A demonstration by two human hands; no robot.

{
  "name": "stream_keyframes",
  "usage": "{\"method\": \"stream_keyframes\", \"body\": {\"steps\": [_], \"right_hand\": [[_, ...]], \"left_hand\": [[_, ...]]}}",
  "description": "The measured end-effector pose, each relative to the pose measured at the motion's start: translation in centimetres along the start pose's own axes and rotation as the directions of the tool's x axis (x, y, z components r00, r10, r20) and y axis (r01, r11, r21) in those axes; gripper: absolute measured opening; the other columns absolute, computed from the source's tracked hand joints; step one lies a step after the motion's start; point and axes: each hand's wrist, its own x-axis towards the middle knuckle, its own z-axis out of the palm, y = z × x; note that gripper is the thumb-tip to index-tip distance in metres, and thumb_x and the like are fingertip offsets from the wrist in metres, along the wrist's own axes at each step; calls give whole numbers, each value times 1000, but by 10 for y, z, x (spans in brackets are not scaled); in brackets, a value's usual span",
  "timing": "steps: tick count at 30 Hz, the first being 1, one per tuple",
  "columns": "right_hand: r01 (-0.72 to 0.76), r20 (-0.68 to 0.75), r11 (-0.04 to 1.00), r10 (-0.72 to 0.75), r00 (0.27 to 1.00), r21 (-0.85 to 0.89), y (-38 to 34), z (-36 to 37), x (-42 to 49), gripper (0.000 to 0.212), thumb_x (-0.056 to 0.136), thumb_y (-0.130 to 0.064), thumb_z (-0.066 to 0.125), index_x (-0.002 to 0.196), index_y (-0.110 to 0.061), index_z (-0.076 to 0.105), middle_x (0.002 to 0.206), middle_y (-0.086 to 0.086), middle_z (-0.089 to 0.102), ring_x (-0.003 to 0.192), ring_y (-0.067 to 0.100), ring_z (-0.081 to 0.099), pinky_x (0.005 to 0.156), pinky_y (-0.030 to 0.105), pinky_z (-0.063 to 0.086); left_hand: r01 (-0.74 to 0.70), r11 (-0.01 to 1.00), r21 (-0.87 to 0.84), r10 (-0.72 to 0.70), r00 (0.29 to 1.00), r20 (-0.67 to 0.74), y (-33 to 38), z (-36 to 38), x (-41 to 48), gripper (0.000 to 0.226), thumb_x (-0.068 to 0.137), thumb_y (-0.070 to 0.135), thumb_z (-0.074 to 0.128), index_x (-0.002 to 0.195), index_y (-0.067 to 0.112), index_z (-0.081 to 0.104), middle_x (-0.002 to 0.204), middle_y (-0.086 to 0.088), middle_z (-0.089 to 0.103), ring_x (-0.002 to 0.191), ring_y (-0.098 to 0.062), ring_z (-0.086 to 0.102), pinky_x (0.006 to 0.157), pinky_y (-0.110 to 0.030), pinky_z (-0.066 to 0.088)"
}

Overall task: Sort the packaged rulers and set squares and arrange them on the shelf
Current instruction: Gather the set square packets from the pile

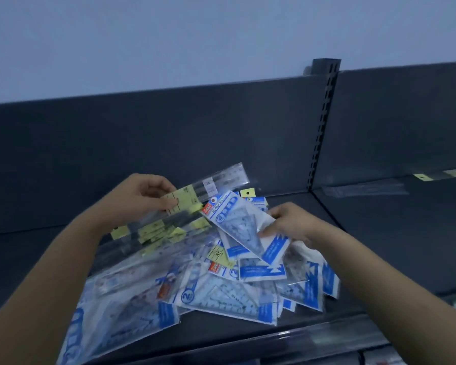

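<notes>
Set-square packs [216, 299] heap on the shelf [379, 233]; above the heap, left hand [145, 198] fingers pinch a ruler pack [208, 185], right hand [290, 227] fingers clamp a set-square pack [237, 222]: sorting underway, next likely separate piles.

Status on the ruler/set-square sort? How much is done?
Early. Done: little; a few clear packs lie flat on the right shelf bay. In hand: left hand pinches a yellow-tagged ruler pack; right hand holds a blue set-square pack. Left: the mixed pile on the shelf, rulers and set squares overlapping, unsorted.
</notes>
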Motion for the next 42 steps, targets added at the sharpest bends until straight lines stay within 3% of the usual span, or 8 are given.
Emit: {"method": "stream_keyframes", "body": {"steps": [6, 9, 13, 21, 25, 30, 35, 42], "right_hand": [[92, -166, 885, -186, 968, -457, 15, -54, -45, 15, 77, -9, 60, 75, -23, 55, 80, -7, 58, 78, 14, 56, 61, 27, 41], [22, -263, 863, -178, 948, -505, 43, -89, -74, 12, 82, -8, 51, 77, -19, 55, 81, 0, 60, 79, 22, 57, 67, 36, 46], [-79, -412, 836, -183, 893, -542, 96, -150, -120, 21, 87, -7, 45, 76, -24, 42, 80, 4, 56, 77, 29, 53, 69, 41, 45], [-145, -537, 826, -211, 817, -544, 229, -294, -207, 9, 92, -7, 47, 96, -12, 54, 86, 10, 62, 80, 30, 55, 70, 40, 43], [-57, -533, 853, -271, 801, -519, 278, -355, -227, 14, 95, -9, 47, 86, -16, 55, 70, -4, 58, 66, 18, 53, 59, 19, 39], [17, -517, 885, -287, 807, -464, 313, -410, -207, 19, 95, -11, 48, 81, -22, 54, 66, -14, 53, 61, 0, 49, 55, 10, 37], [62, -504, 903, -293, 812, -426, 333, -457, -162, 37, 92, -8, 49, 66, -33, 44, 61, -10, 50, 58, 3, 46, 57, 15, 35], [37, -448, 911, -237, 862, -410, 367, -513, -95, 30, 88, -6, 52, 69, -29, 49, 65, -10, 52, 63, 6, 46, 59, 12, 35]], "left_hand": [[-180, 967, -179, 186, 982, 17, 31, 74, 69, 1, 87, 0, 63, 88, 1, 63, 68, 5, 69, 60, -2, 61, 54, -10, 45], [-241, 937, -253, 257, 966, 34, 70, 128, 91, 8, 87, -1, 64, 87, 7, 64, 67, 10, 68, 61, -1, 62, 57, -11, 49], [-356, 906, -230, 372, 928, 27, 134, 215, 109, 13, 81, 7, 74, 86, 19, 74, 76, 6, 74, 68, -2, 65, 68, -12, 51], [-302, 952, -44, 305, 934, 188, 239, 407, 160, 9, 86, 13, 70, 85, 20, 76, 70, 11, 69, 62, -5, 58, 74, -26, 49], [-265, 964, 1, 261, 951, 163, 274, 477, 184, 5, 83, 14, 73, 81, 17, 75, 80, 1, 73, 76, -13, 66, 76, -28, 51], [-216, 975, 49, 207, 969, 137, 295, 523, 213, 5, 84, 17, 72, 80, 17, 72, 74, 10, 69, 66, 3, 60, 59, -14, 40], [-215, 975, 54, 210, 974, 85, 309, 551, 270, 5, 85, 19, 72, 84, 14, 73, 79, 4, 72, 73, -5, 64, 67, -20, 47], [-201, 974, 100, 192, 977, 89, 306, 593, 363, 5, 80, 15, 76, 83, 13, 73, 75, 3, 71, 67, -4, 62, 70, -22, 50]]}}
